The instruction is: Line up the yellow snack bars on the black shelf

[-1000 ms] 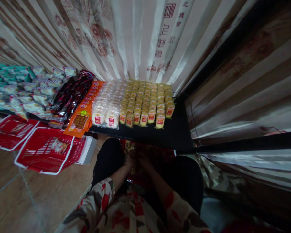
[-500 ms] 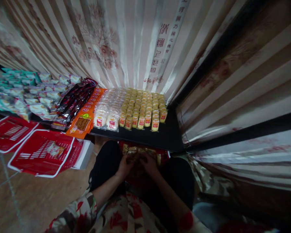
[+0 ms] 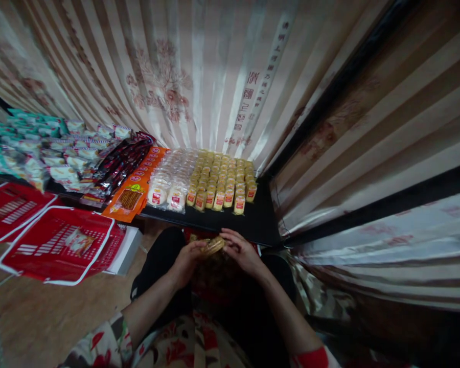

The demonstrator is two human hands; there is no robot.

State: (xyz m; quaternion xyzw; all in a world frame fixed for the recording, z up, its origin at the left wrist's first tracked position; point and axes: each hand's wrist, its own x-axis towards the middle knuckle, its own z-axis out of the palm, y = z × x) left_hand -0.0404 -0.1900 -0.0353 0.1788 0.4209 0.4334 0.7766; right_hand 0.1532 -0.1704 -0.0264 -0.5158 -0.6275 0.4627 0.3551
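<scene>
Both hands (image 3: 214,253) pinch a stack of round, glossy golden packets (image 3: 213,246).

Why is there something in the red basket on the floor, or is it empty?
Not empty. The nearer red basket has one small packet lying on its bottom; the rest of its floor shows bare slots.

Two red baskets (image 3: 57,244) sit on the floor. Two hands (image 3: 214,253) share one packet (image 3: 213,245). Yellow snack packs (image 3: 222,179) form six rows.
</scene>
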